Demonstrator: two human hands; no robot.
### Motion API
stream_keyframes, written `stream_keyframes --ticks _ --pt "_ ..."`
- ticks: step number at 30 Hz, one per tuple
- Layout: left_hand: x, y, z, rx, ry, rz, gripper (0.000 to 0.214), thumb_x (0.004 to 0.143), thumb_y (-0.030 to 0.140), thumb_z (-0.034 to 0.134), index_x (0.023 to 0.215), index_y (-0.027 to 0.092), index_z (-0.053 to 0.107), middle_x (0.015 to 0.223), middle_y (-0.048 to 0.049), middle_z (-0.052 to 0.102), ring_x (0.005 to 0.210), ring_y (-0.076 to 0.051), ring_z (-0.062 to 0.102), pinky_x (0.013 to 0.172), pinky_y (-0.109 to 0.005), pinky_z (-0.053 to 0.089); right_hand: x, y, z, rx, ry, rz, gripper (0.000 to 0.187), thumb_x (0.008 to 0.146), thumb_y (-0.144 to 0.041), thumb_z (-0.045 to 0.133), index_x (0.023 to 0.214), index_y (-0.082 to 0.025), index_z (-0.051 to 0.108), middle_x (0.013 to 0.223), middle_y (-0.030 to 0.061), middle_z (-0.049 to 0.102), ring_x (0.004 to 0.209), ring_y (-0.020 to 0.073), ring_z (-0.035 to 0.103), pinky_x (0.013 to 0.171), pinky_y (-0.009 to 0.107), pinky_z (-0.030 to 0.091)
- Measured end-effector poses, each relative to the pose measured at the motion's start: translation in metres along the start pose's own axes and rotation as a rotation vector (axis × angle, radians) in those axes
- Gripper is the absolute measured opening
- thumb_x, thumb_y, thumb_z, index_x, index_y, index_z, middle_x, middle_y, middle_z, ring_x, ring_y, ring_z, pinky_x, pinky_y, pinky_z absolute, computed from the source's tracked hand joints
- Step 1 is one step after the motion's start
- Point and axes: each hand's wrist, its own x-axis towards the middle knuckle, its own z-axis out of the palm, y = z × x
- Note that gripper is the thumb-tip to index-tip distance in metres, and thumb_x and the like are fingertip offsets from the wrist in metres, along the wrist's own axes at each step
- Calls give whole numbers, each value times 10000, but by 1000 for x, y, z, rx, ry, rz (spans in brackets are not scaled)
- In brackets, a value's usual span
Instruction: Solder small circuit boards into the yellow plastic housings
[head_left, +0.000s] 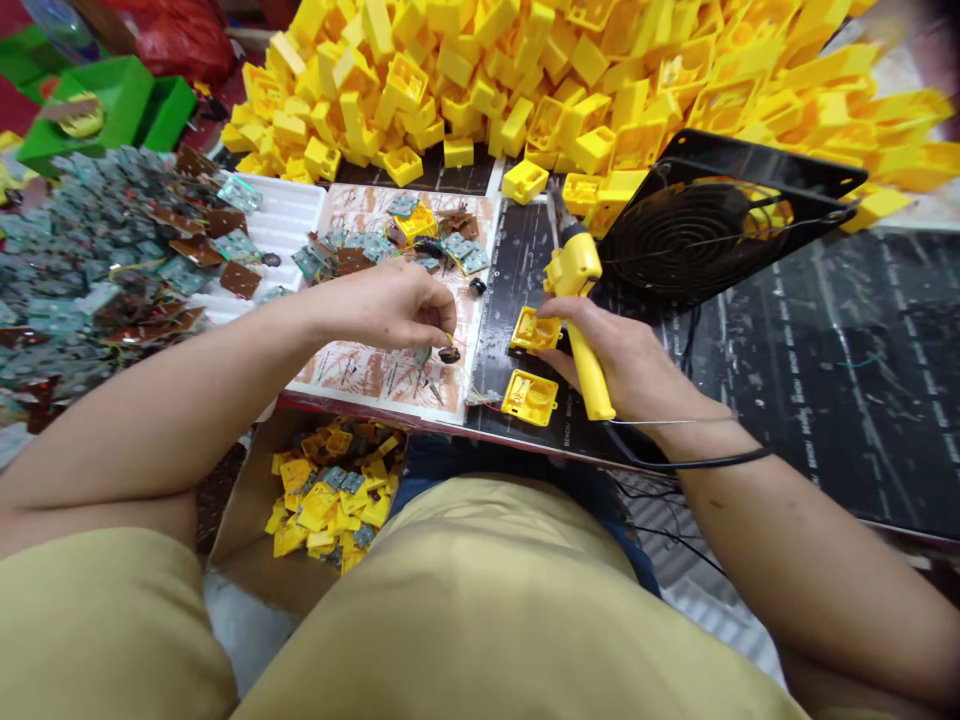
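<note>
My left hand [405, 305] is closed in a pinch over the patterned sheet, holding a small round black part with a thin wire [449, 354]. In my right hand [622, 350] is a yellow soldering gun [577, 265], its metal tip pointing away from me and its cord hanging from the handle. Fingers of that hand also reach the edge of an open yellow plastic case [534, 331]; whether they grip it I cannot tell. Nearer the table edge lies a second open yellow case [530, 397] with thin wires beside it. Several wired circuit boards [367, 245] lie beyond my left hand.
A large heap of yellow cases [480, 70] covers the back. A black fan [690, 235] stands at right. Many circuit boards [97, 250] pile up at left, near green bins [112, 100]. Below the table edge is a cardboard box [247, 540] of yellow pieces.
</note>
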Motion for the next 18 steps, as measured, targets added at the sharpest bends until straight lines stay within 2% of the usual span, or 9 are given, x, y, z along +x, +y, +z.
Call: stream_keyframes --ticks 5,10,12,15,18 --pt "-3 -1 10 -279 25 -50 212 802 307 643 908 159 752 751 -9 731 679 -103 650 654 -199 457 -14 -12 -1 51 0 -37 324 933 -301 623 1238 -246 528 1158 61 703 992 192 716 784 275 596" --pt "11 3 22 -274 80 -97 230 821 269 613 940 129 752 840 -45 756 753 -125 672 695 -218 478 -32 -27 -14 30 150 -51 459 846 -152 716 1257 -244 533 1174 76 711 1018 185 715 856 251 595" --pt "20 8 26 -247 78 -103 264 826 267 617 995 119 757 867 -63 761 765 -135 672 705 -237 473 -40 -32 -22 13 216 -33 445 805 -92 739 1194 -234 576 1068 57 740 915 167 730 831 230 591" --pt "29 15 32 -275 65 -80 278 828 267 616 1008 115 764 896 -71 765 777 -138 672 719 -244 469 -53 -35 -35 -9 284 -24 388 744 -62 783 1056 -242 638 871 -6 744 710 133 708 715 193 581" --pt "34 21 37 -296 53 -62 218 817 253 621 913 121 765 805 -39 749 707 -113 646 687 -221 455 -69 -35 -47 32 313 -42 298 822 -148 745 1094 -247 674 748 -30 715 608 117 677 637 186 571"
